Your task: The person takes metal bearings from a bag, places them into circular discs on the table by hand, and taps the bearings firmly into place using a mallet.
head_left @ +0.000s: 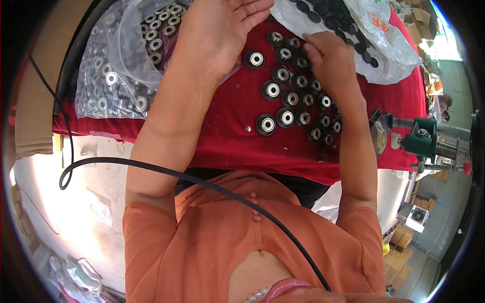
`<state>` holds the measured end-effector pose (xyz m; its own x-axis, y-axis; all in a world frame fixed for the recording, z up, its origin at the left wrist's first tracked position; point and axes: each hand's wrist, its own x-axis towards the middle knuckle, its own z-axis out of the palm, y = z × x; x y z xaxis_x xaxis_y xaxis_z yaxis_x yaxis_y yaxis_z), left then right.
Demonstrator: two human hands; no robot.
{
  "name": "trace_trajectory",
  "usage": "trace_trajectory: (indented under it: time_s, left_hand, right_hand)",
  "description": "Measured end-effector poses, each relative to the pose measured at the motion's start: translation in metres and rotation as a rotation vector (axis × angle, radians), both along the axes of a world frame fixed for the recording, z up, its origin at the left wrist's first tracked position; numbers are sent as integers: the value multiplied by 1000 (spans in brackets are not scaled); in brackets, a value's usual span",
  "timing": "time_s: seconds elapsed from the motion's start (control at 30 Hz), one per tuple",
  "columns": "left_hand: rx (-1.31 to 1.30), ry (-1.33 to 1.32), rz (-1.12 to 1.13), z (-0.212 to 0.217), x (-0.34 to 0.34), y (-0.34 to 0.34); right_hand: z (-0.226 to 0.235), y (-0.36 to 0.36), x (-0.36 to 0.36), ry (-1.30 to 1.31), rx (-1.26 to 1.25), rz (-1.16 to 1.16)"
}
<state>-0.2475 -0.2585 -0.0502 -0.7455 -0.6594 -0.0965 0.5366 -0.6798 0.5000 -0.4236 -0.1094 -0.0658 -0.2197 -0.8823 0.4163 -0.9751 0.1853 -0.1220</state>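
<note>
Several black round wheels with silver bearings in their centres (273, 91) lie grouped on the red cloth (222, 139). Over the far right of this group is my right hand (331, 58), its fingers curled downward and closed; whatever they hold is hidden. My left hand (217, 35) is at the far edge of the view, palm showing and fingers stretched out, with nothing visible in it. It is between the wheels and a clear plastic bag of loose bearings (151, 35). Black round caps (331, 20) lie on a white plastic sheet (384, 70) beyond my right hand.
A green metal clamp-like fixture (420, 137) stands at the table's right edge. On the left are a cardboard box (33, 101) and more bagged bearings (101, 86). A black cable (202, 182) crosses in front of my body. Cartons (401, 237) stand on the floor at right.
</note>
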Motion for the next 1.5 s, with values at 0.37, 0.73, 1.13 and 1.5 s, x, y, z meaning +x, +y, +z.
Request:
trace_trajectory:
  time_s: [0.37,0.73,1.13,1.5]
  left_hand:
    - [15,-20,-26,-5,-2,4]
    - [-81,123,41,-2,12,-9]
    - [-977,-945,452,-34,79,-25]
    - [-1982,-1684,104,-16,43,-10]
  right_hand:
    - [4,4,36,272,39,42]
    - [-1,-6,57,266,96,87]
    - [38,24,19,-67,-115,-41]
    - [38,80,10,-314,-215,-4]
